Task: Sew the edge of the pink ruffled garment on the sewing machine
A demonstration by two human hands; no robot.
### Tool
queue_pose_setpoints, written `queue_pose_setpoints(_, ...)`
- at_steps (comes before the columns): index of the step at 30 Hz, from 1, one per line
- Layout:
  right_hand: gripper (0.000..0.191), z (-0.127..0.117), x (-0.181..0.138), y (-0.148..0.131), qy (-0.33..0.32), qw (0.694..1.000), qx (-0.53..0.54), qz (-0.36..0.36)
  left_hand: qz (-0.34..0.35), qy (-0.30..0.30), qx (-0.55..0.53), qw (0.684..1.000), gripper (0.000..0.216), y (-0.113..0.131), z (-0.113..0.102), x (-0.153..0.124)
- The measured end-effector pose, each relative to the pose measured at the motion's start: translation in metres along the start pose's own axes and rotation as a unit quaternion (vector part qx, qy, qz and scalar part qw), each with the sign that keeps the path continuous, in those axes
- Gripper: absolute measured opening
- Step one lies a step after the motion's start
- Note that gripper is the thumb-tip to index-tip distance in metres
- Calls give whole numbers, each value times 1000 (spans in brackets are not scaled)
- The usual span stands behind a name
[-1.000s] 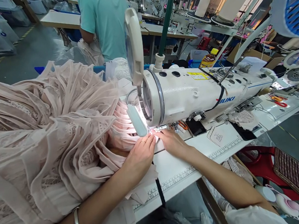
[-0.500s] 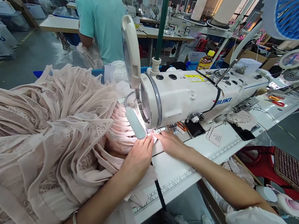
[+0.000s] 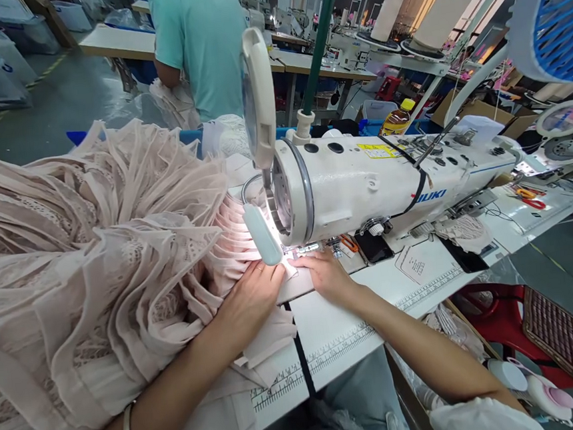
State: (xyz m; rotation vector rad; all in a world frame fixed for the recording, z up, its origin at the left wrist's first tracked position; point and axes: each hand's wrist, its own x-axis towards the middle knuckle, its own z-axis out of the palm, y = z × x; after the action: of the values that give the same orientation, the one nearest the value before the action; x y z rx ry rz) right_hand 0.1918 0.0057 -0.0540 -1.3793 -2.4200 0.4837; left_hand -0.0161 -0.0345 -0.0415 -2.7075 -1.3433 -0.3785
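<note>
Under the head of the white sewing machine, a small piece of pale pink fabric lies in the bright light by the needle area. My left hand is closed on its left side, thumb and fingers together. From the right, my right hand pinches the edge of the same piece, its index finger stretched towards the needle. The fingertips of both hands are partly hidden by the grey lamp and the glare. A large heap of pink lace-trimmed garment pieces rises beside my left arm.
A phone and orange-handled snips lie beneath the machine arm. Printed rulers run along the table's front edge. A paper card lies to the right. Behind the machine, a person in a teal shirt stands; a blue fan hangs at upper right.
My hands have moved apart a little; the left has slid left and down, showing more of the fabric between them. The whole view has shifted slightly.
</note>
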Motion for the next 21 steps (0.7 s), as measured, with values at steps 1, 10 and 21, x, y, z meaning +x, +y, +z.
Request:
queue_pose_setpoints(1,47,1,-1,1,2,1000,-5,-13,0,-3,-12,1000,29,-1,1,-1)
queue_pose_setpoints(10,52,3,-6,4,50,992,-37,-114,-2,-57,-5,998,24,-7,-5,11)
queue_pose_setpoints(21,31,4,-11,-2,96,976,-124,-150,1,-16,-110,994,24,-9,-7,8)
